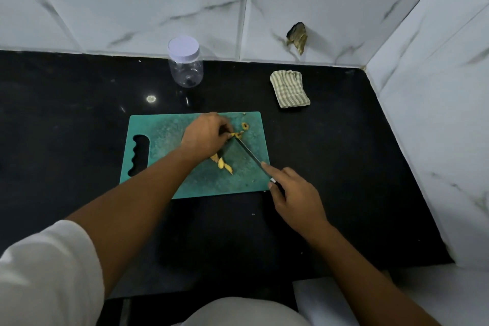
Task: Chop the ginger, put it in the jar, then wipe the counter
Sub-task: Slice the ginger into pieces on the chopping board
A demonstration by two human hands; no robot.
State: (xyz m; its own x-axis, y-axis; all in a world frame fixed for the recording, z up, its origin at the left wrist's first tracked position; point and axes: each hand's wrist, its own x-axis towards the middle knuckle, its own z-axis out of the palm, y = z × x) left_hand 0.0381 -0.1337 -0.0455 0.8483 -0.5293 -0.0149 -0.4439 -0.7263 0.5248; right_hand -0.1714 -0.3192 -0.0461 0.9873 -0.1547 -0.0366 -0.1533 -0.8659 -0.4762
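Note:
A green cutting board (158,135) lies on the black counter (66,103). My left hand (203,135) pinches a small piece of ginger (236,135) near the board's far edge. My right hand (293,198) grips the handle of a knife (248,152), index finger laid along the spine, and the blade tip meets the ginger. A cut slice (245,126) lies just beyond it. More ginger strips (222,163) lie below my left wrist. A clear plastic jar (186,62) with a white lid on stands upright behind the board.
A folded striped cloth (289,88) lies at the back right of the counter. Marble-tiled walls close the back and the right side, and a broken hole (297,36) shows in the back wall. The counter's front edge runs near my body.

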